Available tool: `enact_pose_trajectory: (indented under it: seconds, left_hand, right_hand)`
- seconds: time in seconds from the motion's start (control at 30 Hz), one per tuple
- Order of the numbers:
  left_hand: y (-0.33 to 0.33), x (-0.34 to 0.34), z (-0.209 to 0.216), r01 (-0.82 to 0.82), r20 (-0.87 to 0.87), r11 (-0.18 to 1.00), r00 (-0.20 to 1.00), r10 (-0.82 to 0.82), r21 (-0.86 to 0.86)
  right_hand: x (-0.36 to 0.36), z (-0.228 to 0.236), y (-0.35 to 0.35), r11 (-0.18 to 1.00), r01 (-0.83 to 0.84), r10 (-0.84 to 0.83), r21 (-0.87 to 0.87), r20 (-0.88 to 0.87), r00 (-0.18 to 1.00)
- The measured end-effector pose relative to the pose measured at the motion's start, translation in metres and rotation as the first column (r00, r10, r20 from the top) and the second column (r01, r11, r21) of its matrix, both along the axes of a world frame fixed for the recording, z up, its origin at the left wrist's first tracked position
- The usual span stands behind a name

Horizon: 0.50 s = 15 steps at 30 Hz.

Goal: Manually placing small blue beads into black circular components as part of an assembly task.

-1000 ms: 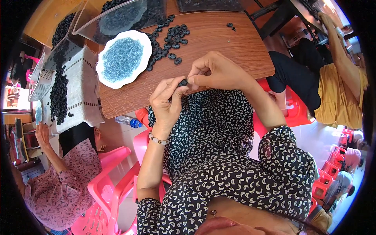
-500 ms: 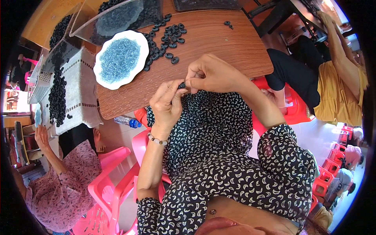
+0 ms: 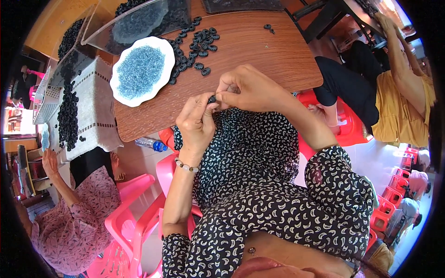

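Between the fingertips of my left hand is a small black oval plastic part. My right hand meets it from the right, thumb and forefinger pinched together against the part; whatever else they hold is too small to make out. Both hands are raised at the near edge of the brown wooden table. Beyond them lies a loose pile of similar black oval parts. Left of that pile, a white scalloped plate holds many tiny clear bluish pieces.
A clear plastic bin stands behind the plate. Two small black pieces lie at the table's far right. To the left, a co-worker's hand is near a cloth-covered table with black parts. Pink chairs stand close by.
The black part has shifted and turned slightly between my fingertips, and my right hand has edged a little left. The pile and the plate look the same.
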<state>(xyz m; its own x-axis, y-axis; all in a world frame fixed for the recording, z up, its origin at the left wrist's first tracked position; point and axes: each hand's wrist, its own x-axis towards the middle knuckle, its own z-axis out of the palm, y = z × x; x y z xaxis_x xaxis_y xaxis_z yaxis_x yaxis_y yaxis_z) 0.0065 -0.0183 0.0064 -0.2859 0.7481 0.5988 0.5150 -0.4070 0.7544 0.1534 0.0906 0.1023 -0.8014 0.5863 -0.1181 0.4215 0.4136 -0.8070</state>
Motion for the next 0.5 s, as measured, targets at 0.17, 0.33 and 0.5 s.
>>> enact_pose_trajectory:
  seconds: [0.17, 0.33, 0.5]
  left_hand:
    - [-0.001, 0.002, 0.003, 0.059, 0.284, 0.997, 0.958, -0.041, -0.055]
    - [-0.001, -0.001, 0.006, 0.04, 0.375, 0.997, 0.927, -0.011, -0.068]
    - [0.0, -0.002, 0.002, 0.032, 0.425, 0.998, 0.905, -0.002, -0.063]
  right_hand:
    - [0.003, -0.005, 0.011, 0.945, -0.009, -0.033, -0.326, -0.123, 0.992]
    - [-0.003, -0.01, 0.01, 0.923, 0.019, -0.089, -0.383, -0.165, 0.982]
    - [-0.007, -0.014, 0.007, 0.918, 0.035, -0.13, -0.396, -0.216, 0.968]
